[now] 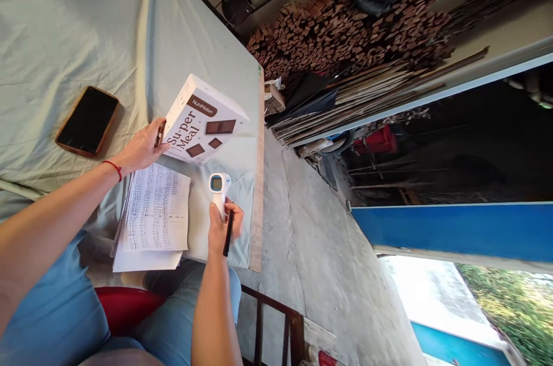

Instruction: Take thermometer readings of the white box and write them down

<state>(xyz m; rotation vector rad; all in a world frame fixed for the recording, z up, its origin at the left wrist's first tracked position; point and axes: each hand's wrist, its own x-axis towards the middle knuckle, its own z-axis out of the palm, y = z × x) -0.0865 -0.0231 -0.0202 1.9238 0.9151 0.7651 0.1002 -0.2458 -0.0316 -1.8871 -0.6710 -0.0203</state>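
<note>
My left hand (149, 144), with a red cord at the wrist, closes on the lower left edge of a white cardboard box (239, 110) printed "NutriMotion Su-per Meal". The box stands tilted on the cloth-covered table. A small dark object by my left fingers is too small to make out. In my right hand (222, 225) is a white infrared thermometer (219, 199), gripped by its handle, its small screen facing me. A black pen (228, 233) also sticks out from between the right fingers. Between my arms lie handwritten papers (158, 210) at the table's near edge.
A smartphone (87, 121) in a brown case lies left of the box. The pale tablecloth (64, 26) covers the table, whose right edge borders a concrete floor (285, 227). Stacked firewood (319, 31) lines the wall. Under me is a red seat (125, 305).
</note>
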